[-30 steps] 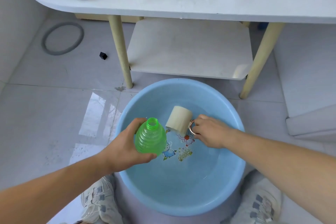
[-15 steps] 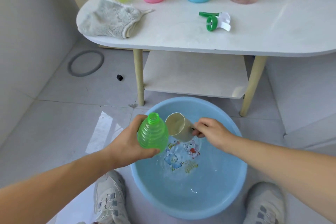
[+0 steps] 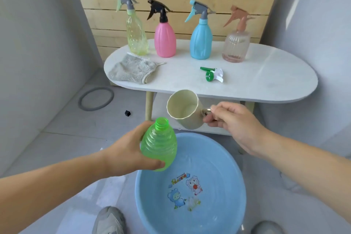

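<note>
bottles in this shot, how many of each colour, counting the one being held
yellow bottle: 1
pink bottle: 1
blue bottle: 1
clear bottle with a pinkish sprayer: 1
green bottle, no sprayer on it, held in the left hand: 1
total: 5

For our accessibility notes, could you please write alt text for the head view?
A left hand grips an open green bottle while the right hand holds a tilted cream cup by its handle, above a blue basin. Four spray bottles stand on a white table behind.
</note>
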